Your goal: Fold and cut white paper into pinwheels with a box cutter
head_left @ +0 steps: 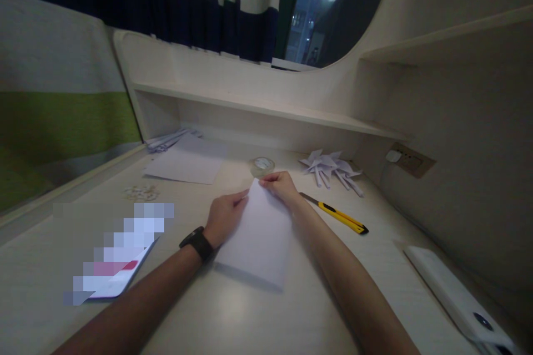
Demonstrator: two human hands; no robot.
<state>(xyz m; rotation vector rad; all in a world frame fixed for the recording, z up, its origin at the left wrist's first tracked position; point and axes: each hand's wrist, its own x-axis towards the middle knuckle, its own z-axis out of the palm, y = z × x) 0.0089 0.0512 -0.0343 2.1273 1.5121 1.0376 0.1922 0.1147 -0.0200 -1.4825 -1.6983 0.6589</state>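
Observation:
A sheet of white paper (258,238) is held between my two hands over the desk, its near edge lifted a little toward me. My left hand (227,213) grips the left edge, thumb on top and the other fingers largely hidden beneath. With the fingers of my right hand (281,186) I pinch the far corner. A roll of clear tape (262,165) lies flat just beyond the paper. To the right of my right hand rests a yellow utility knife (339,216) with its blade out.
Several folded paper pinwheels (331,166) lie at the back right. A stack of paper (187,161) and rolled paper sticks (166,140) sit at the back left. Small pale pieces (141,193) and a phone (120,272) are on the left. A white device (453,294) stands near the right wall.

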